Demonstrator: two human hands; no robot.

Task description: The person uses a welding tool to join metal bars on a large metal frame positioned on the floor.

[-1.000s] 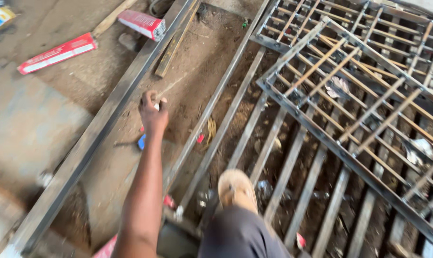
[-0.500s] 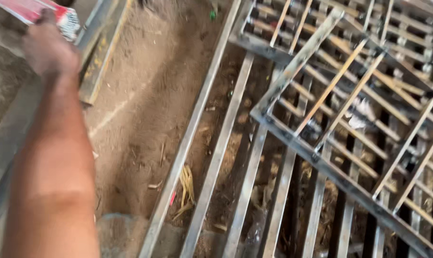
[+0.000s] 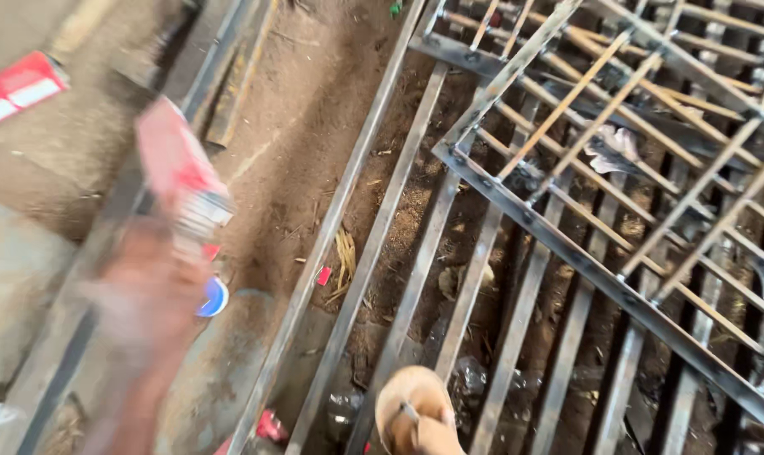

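Note:
My left hand is blurred with motion at the left, over a long steel bar on the ground. It grips a red and white oblong box with an open end where thin rods show. My forearm runs down to the bottom edge. My right hand is out of view. A second red box lies flat on the concrete at the top left.
Welded steel grille frames lie stacked across the right half, over long parallel steel bars on dirt. My sandalled foot stands between bars at the bottom. A blue round lid and a red scrap lie nearby.
My left hand reached out to the far left, took hold of a red box and drew it back toward me. The view swung left and back.

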